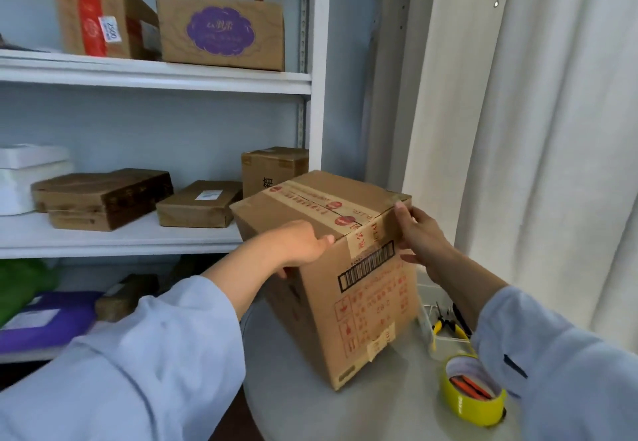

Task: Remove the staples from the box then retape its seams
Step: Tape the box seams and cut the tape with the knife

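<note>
Risk first: box (pixel 345 268) stands tilted on the round desk (pixel 379 413), leaning on one bottom edge, so it could slip or tip off toward the shelf side if either hand lets go early; cause would be the uneven two-sided hold on smooth cardboard. Second risk: tape roll (pixel 473 394) and the container with yellow-handled pliers (pixel 440 326) sit just beside the box's right bottom corner, so swinging or setting the box down could knock them off the desk edge. Staples not visible from here, can't tell where they are; old printed tape still runs along the top seam. Left hand (pixel 300 243) reaches across the near-left top edge, grip wrapped over the edge, thumb on top, fingers curled down the left face, mostly hidden. Right hand (pixel 419 233) is at the right top corner, grip pinching the corner edge, fingertips on the top flap and thumb on the side face near the barcode. Both forearms extended forward, light blue sleeves, elbows low. Shelves behind hold other cartons, well apart.
</note>
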The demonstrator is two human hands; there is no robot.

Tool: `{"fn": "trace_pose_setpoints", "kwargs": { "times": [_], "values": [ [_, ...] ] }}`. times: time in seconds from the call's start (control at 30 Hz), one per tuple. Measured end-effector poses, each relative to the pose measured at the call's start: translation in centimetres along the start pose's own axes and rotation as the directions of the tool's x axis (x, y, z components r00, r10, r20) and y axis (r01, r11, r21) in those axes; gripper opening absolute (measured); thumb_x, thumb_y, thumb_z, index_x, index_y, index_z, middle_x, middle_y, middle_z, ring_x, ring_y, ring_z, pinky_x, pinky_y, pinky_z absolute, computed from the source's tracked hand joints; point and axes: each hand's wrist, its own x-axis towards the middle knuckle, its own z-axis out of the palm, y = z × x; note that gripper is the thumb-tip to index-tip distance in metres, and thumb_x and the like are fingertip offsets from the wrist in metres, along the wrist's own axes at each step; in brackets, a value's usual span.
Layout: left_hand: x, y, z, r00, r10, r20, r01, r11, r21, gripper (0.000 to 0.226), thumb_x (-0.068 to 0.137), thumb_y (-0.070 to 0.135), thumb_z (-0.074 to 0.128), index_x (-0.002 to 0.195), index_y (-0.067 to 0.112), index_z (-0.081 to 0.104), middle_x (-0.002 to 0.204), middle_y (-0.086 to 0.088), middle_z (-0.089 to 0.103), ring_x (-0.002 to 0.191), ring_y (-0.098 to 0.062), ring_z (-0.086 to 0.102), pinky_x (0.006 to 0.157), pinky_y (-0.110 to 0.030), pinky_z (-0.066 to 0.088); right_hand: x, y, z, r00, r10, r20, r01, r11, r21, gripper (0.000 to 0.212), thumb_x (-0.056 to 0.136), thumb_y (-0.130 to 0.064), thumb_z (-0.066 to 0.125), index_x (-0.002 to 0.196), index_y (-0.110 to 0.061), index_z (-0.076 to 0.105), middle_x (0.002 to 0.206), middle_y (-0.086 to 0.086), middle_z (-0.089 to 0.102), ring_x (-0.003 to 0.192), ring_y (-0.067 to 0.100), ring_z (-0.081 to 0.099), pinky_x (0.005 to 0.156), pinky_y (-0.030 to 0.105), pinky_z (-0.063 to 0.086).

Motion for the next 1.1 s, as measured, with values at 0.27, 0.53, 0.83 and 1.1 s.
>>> {"fn": "trace_pose_setpoints", "kwargs": {
  "times": [0.27, 0.53, 0.83, 1.1],
  "values": [
    [1.0, -0.2, 1.2, 0.993, 0.056, -0.102, -0.035, 0.981, 0.190, 0.055, 0.099, 0.051, 0.027, 0.122, 0.010, 0.056, 0.118, -0.009, 0.057, 0.109, -0.026, 0.054, 0.096, -0.043, 0.045, 1.1, 0.4, 0.8, 0.999, -0.033, 0.037, 0.034, 0.999, -0.037, 0.056, 0.095, -0.060, 0.034, 0.141, -0.029, 0.032, 0.122, 0.005, 0.056, 0.112, 0.028, 0.055, 0.093, 0.045, 0.044],
    [1.8, 1.4, 1.6, 0.972, 0.157, -0.176, -0.107, 0.959, 0.261, 0.041, 0.091, 0.011, 0.044, 0.129, 0.023, 0.054, 0.131, -0.003, 0.054, 0.120, -0.025, 0.048, 0.100, -0.039, 0.040, -1.0, 1.6, 3.6, 0.981, -0.035, 0.190, 0.041, 0.999, -0.026, 0.071, 0.085, -0.071, 0.034, 0.148, -0.048, 0.011, 0.157, -0.005, 0.022, 0.141, 0.027, 0.030, 0.111, 0.053, 0.033],
    [5.8, -1.5, 0.4, 0.928, 0.320, -0.193, -0.280, 0.937, 0.209, 0.049, 0.090, 0.029, 0.061, 0.136, 0.035, 0.047, 0.145, 0.004, 0.040, 0.135, -0.021, 0.033, 0.110, -0.044, 0.032, 0.3, 2.7, 4.2, 0.960, -0.219, 0.174, 0.261, 0.926, -0.274, 0.080, 0.080, -0.053, 0.066, 0.146, -0.038, 0.024, 0.149, -0.002, 0.037, 0.132, 0.025, 0.043, 0.106, 0.042, 0.042],
    [7.3, 0.6, 2.6, 0.860, 0.284, -0.424, -0.265, 0.959, 0.103, 0.030, 0.095, 0.035, 0.052, 0.123, 0.030, 0.062, 0.127, 0.005, 0.057, 0.118, -0.018, 0.051, 0.089, -0.033, 0.045, 2.1, 1.1, 0.5, 0.957, -0.255, 0.137, 0.286, 0.901, -0.325, 0.045, 0.091, -0.033, 0.062, 0.132, -0.017, 0.056, 0.132, 0.004, 0.058, 0.121, 0.020, 0.054, 0.096, 0.028, 0.042]
  ]
}}
